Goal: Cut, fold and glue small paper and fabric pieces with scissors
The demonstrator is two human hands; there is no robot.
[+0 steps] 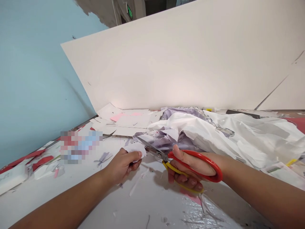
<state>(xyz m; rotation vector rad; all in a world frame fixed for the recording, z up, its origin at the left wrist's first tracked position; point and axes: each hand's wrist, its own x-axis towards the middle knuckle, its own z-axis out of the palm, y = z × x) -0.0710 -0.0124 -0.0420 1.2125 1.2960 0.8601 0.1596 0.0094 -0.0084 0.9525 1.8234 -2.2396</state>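
Observation:
Between the thumb and curled fingers of my left hand (125,164) is a small piece of white paper (136,148). My right hand (188,168) grips a pair of scissors (160,153) with one red and one yellow handle, its fingers through the loops. The scissor blades point up and left, close by the paper's right edge; whether they touch it I cannot tell. Crumpled lilac paper (164,136) lies just beyond the blades. Below the scissors, a pink scrap (192,196) sits on the white tabletop (107,206).
A tall white panel (181,60) rises along the back, beside a blue wall (35,63). Crumpled white sheeting (240,136) spreads over the right. Flat white card pieces (133,121) lie at the back. Red scraps (43,162) and a pixelated patch are on the left.

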